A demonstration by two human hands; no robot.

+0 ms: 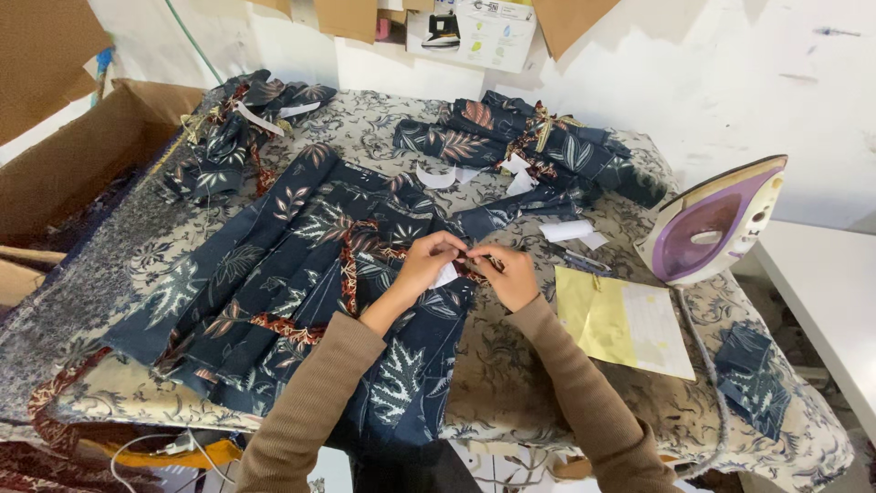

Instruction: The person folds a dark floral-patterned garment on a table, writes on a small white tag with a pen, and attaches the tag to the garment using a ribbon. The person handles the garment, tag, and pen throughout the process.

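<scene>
Centrally, left hand (427,260) and right hand (507,274) each pinch closed on a white tag (446,274) at the dark leaf-print garment (301,274) on the table (511,383). Iron (716,224) stands right; yellow paper (620,319) near it.

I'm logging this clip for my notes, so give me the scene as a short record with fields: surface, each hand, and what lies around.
surface: padded ironing table with a grey floral cover
left hand: left hand pinching a small white tag on the dark blue leaf-print garment
right hand: right hand touching the same spot, fingertips meeting the left
iron: purple and white iron standing on its heel at the right
paper: yellow sheet beside the right arm
other cloth: folded matching garments at the far edge
box: cardboard box at the left
</scene>
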